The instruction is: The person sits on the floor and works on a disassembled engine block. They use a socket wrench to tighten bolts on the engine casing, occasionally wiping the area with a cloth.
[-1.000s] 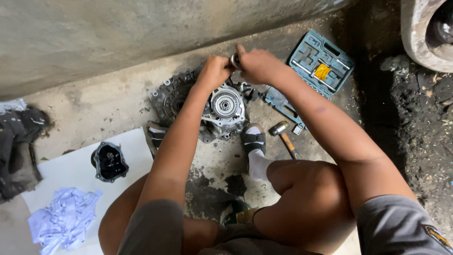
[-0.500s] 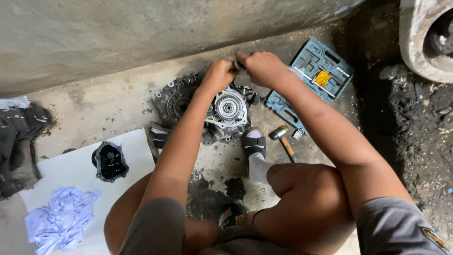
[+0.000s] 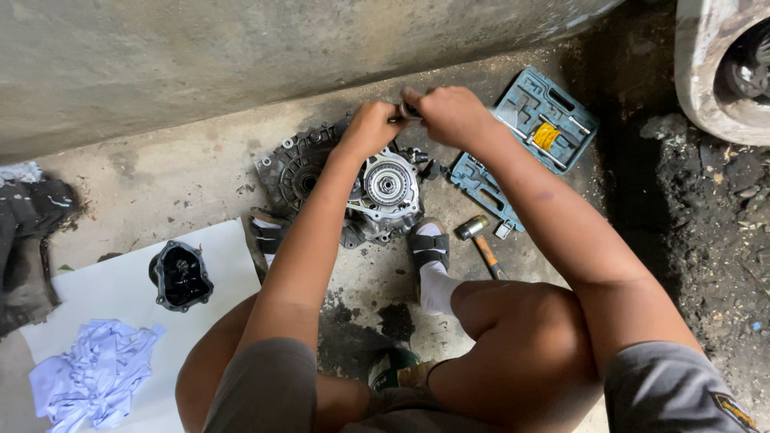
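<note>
Person seen from above, bare arms, both hands bare: left hand (image 3: 370, 128), right hand (image 3: 453, 112). No gloves, no watch or rings visible. Short grey fabric sleeves (image 3: 670, 385) at near edge, right one with a small dark patch edged in yellow and red. Bare knees, legs uncovered to the thigh. White ankle sock (image 3: 437, 285) on right foot under a black strapped sandal (image 3: 427, 248). Left foot in matching black sandal (image 3: 265, 234), mostly hidden behind the arm.
</note>
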